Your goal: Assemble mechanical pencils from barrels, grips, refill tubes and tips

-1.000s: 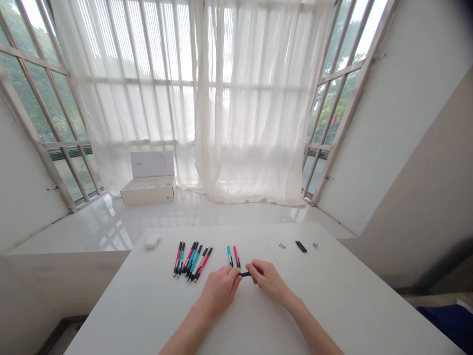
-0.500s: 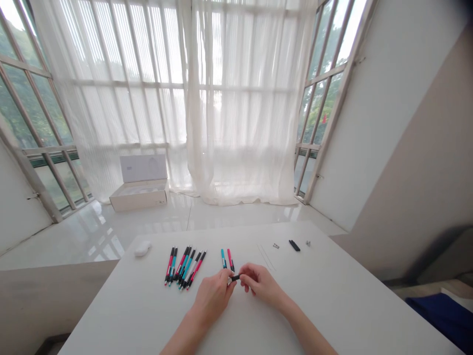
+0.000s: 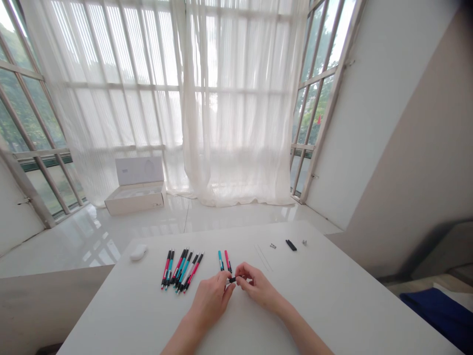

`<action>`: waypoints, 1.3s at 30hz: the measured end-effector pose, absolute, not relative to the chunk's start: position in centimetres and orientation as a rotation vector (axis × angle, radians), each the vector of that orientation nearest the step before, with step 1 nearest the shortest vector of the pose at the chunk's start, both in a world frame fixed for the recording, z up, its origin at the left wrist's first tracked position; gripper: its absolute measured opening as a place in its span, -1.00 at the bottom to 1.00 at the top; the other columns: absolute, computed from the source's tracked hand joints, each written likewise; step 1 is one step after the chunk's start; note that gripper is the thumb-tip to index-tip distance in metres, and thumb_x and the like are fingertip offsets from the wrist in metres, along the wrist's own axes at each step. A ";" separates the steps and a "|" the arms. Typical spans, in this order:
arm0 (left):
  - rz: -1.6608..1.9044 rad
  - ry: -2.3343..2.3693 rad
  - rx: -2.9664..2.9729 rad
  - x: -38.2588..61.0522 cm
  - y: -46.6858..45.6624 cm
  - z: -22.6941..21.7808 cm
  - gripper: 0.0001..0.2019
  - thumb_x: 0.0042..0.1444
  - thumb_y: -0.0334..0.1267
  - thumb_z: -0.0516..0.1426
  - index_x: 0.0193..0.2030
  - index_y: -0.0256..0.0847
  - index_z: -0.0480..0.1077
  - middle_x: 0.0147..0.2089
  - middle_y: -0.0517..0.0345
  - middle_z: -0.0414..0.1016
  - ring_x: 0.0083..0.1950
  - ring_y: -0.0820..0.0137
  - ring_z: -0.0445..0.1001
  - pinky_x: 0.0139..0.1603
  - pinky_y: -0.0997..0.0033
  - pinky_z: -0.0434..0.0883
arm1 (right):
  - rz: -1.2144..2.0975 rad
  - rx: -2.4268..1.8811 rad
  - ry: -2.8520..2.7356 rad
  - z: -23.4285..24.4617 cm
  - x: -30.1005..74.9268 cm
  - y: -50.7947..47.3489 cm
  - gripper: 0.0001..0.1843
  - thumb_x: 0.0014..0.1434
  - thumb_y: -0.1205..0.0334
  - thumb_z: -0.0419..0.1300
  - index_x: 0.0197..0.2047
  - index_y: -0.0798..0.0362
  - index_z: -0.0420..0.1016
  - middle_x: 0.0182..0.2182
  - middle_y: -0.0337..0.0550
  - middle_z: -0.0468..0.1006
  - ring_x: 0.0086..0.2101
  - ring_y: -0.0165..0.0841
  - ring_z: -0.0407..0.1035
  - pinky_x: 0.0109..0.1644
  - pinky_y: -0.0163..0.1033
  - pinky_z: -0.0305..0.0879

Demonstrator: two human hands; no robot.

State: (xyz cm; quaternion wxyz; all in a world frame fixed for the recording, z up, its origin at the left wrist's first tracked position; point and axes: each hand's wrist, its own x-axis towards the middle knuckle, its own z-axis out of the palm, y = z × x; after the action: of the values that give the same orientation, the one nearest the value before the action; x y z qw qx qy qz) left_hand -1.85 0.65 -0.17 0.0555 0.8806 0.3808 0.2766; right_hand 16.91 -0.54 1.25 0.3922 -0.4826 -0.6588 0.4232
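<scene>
Between my two hands is a pen (image 3: 232,280) with a black grip section, mostly covered by fingers. My left hand (image 3: 210,297) is closed around its left part. At the other end, the thumb and fingertips of my right hand (image 3: 257,287) pinch the black end; any small piece inside that pinch is hidden. Just beyond the fingers lie a teal pen barrel (image 3: 220,258) and a pink pen barrel (image 3: 227,259), side by side.
Several assembled pens (image 3: 182,271) lie left of my hands, near a white rounded case (image 3: 138,252). To the right are thin rods (image 3: 263,257), small metal springs (image 3: 273,245), black grips (image 3: 291,245) and small metal tips (image 3: 304,242). An open white box (image 3: 135,199) stands on the sill.
Less of the black grip shows between my hands, and my right fingers sit closer to my left. The whole view has shifted slightly.
</scene>
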 end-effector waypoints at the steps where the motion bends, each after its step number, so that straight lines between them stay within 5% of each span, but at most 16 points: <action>1: 0.855 1.149 2.676 -1.8 0.7 -0.2 -0.82 0.33 -0.27 -0.10 -0.07 -0.13 0.29 -0.22 0.13 0.55 -0.33 0.34 0.55 -0.40 0.45 0.35 | 1.041 -1.219 -1.698 1.3 17.0 -0.6 -0.86 0.15 0.12 0.15 -0.34 0.00 0.37 -0.43 -0.28 0.43 -0.37 -0.41 0.32 -0.42 -0.38 0.20; 6: 0.851 1.144 2.682 -1.8 0.7 0.0 -0.81 0.33 -0.29 -0.11 -0.12 -0.13 0.31 -0.26 0.13 0.54 -0.35 0.35 0.54 -0.41 0.47 0.34 | 1.046 -1.233 -1.678 1.3 17.1 -0.6 -0.83 0.09 0.10 0.22 -0.29 -0.01 0.39 -0.29 -0.24 0.47 -0.35 -0.40 0.34 -0.46 -0.39 0.17; 11: 0.827 1.156 2.661 -1.8 0.6 0.0 -0.84 0.31 -0.27 -0.09 -0.15 -0.14 0.29 -0.30 0.14 0.54 -0.38 0.36 0.53 -0.42 0.49 0.33 | 1.113 -1.280 -1.622 0.9 17.1 -0.2 -0.71 0.21 -0.01 0.07 -0.37 0.03 0.38 -0.56 -0.31 0.43 -0.60 -0.47 0.22 -0.49 -0.33 0.19; 17: 0.899 1.154 2.632 -1.8 0.5 0.1 -0.82 0.33 -0.26 -0.09 -0.06 -0.15 0.28 -0.26 0.11 0.54 -0.37 0.36 0.54 -0.42 0.49 0.34 | 0.953 -1.254 -1.663 1.4 17.5 -0.2 -0.90 0.08 0.18 0.17 -0.32 -0.01 0.45 -0.33 -0.23 0.50 -0.36 -0.39 0.33 -0.43 -0.37 0.20; 24: 0.887 1.165 2.617 -1.8 0.3 0.2 -0.87 0.30 -0.27 -0.05 -0.11 -0.15 0.29 -0.25 0.12 0.55 -0.35 0.37 0.54 -0.41 0.49 0.34 | 1.032 -1.264 -1.661 1.7 17.5 -0.6 -0.81 0.01 0.16 0.26 -0.26 -0.01 0.45 -0.26 -0.23 0.51 -0.39 -0.42 0.32 -0.41 -0.36 0.21; 30: 0.842 1.191 2.614 -1.7 0.4 0.0 -0.91 0.27 -0.30 -0.01 -0.12 -0.15 0.27 -0.26 0.15 0.54 -0.36 0.36 0.53 -0.40 0.47 0.32 | 1.078 -1.290 -1.652 1.8 17.2 -0.6 -0.66 0.22 -0.06 0.07 -0.36 0.04 0.42 -0.57 -0.30 0.42 -0.56 -0.44 0.24 -0.43 -0.31 0.22; 39: 0.912 1.236 2.607 -1.7 0.4 0.1 -0.82 0.37 -0.27 -0.14 -0.15 -0.16 0.26 -0.31 0.13 0.52 -0.38 0.36 0.51 -0.41 0.46 0.30 | 0.867 -1.210 -1.610 1.6 18.7 0.1 -0.71 0.15 -0.05 0.19 -0.39 0.02 0.43 -0.26 -0.15 0.48 -0.31 -0.36 0.32 -0.37 -0.32 0.25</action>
State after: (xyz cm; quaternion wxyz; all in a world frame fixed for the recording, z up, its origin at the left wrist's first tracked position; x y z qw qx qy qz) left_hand -1.65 0.44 0.09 0.0578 0.8601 0.4079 0.3009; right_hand 18.74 0.11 1.61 0.4566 -0.4909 -0.6533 0.3518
